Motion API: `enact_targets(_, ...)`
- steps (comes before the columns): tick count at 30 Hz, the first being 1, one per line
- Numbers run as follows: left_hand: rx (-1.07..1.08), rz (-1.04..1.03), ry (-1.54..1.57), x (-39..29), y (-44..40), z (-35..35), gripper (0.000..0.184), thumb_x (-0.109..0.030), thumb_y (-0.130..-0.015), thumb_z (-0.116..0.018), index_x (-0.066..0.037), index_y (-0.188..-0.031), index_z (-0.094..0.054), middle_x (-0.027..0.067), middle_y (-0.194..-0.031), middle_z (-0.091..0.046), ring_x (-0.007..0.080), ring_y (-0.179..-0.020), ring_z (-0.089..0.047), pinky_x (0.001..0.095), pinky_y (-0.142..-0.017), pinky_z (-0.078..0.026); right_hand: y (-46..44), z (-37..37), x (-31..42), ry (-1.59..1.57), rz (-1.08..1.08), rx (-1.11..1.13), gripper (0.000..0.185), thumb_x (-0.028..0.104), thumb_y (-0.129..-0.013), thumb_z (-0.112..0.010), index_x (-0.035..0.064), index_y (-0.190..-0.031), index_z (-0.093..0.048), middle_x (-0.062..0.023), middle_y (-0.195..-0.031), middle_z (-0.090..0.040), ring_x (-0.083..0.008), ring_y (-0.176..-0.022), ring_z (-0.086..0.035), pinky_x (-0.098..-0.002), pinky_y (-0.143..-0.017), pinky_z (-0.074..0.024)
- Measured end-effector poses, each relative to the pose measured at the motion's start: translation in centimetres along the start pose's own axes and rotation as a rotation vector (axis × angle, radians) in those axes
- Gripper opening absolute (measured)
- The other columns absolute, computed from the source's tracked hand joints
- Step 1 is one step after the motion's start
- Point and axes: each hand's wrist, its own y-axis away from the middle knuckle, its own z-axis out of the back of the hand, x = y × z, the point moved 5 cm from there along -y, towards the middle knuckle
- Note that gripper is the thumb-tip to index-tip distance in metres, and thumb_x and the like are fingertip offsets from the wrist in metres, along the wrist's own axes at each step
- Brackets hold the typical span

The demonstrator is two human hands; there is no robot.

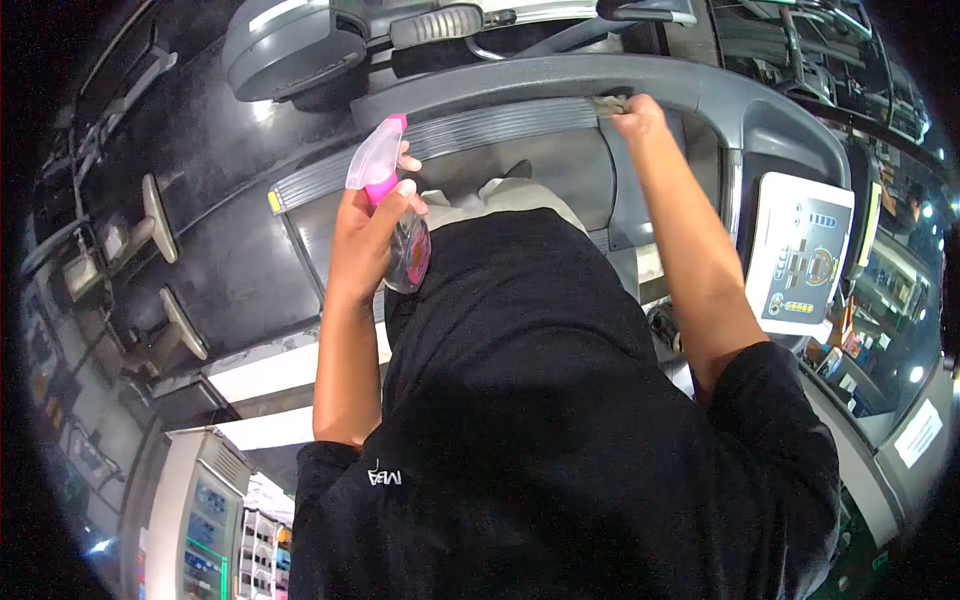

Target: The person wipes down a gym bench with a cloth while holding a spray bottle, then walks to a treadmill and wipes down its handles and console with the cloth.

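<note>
My left hand (375, 230) is wrapped round a clear spray bottle (410, 250) with a pink collar and a whitish trigger head, held upright in front of my black shirt. My right arm reaches forward, and my right hand (641, 117) is closed on a small greyish-green cloth (610, 105). The cloth lies against the ribbed side rail (500, 122) of a treadmill, just inside its grey curved handrail (560, 70). Part of the cloth is hidden behind my fingers.
The treadmill's white control panel (800, 255) is at the right. Another exercise machine (290, 50) stands beyond the handrail at the top. A glass-doored fridge (205, 510) is at the lower left, and a person (908, 210) shows at the far right.
</note>
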Motion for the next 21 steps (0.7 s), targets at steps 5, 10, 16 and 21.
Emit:
enact_targets(5, 0.037, -0.002, -0.019, -0.1, -1.3, -1.0, 0.048, -0.01, -0.099, -0.062, 0.0, -0.144, -0.05, 0.0054, -0.122, -0.062, 0.0121, -0.086, -0.062, 0.0292, -0.082, -0.051, 4.2, -5.9, -9.8, 0.435, 0.011, 0.086, 0.023, 0.015, -0.101, -0.049, 0.0006, -0.112, -0.062, -0.0202, -0.11, -0.067, -0.036, -0.098, -0.069, -0.0522, -0.085, -0.058)
enact_targets(10, 0.076, 0.005, -0.026, -2.0, -3.0, -4.8, 0.048, -0.009, -0.1, -0.061, 0.001, -0.145, -0.049, 0.0073, -0.123, -0.062, 0.0115, -0.087, -0.063, 0.0299, -0.083, -0.052, 10.5, -10.0, -13.3, 0.047, -0.454, 0.301, 0.033, -0.004, -0.096, -0.045, -0.0135, -0.128, -0.044, -0.0315, -0.135, -0.044, -0.0462, -0.123, -0.052, -0.0607, -0.105, -0.0519)
enact_targets(16, 0.097, -0.071, -0.004, -2.4, -4.8, -7.3, 0.049, -0.012, -0.1, -0.062, 0.002, -0.145, -0.049, 0.0096, -0.124, -0.063, 0.0121, -0.086, -0.065, 0.0293, -0.081, -0.052, 3.5, -0.6, 2.6, -0.297, -0.784, 0.054, 0.037, 0.005, -0.102, -0.042, -0.0104, -0.136, -0.043, -0.0342, -0.139, -0.033, -0.0461, -0.129, -0.038, -0.0577, -0.106, -0.0537)
enact_targets(21, 0.082, -0.051, 0.012, -1.6, -5.5, -9.2, 0.05, -0.014, -0.1, -0.062, 0.004, -0.144, -0.05, 0.0096, -0.125, -0.064, 0.0126, -0.084, -0.065, 0.0288, -0.079, -0.052, 2.5, 3.0, 11.2, -0.223, -0.281, -0.032, 0.03, 0.007, -0.103, -0.045, -0.009, -0.128, -0.052, -0.0269, -0.137, -0.045, -0.035, -0.123, -0.05, -0.0509, -0.1, -0.0574)
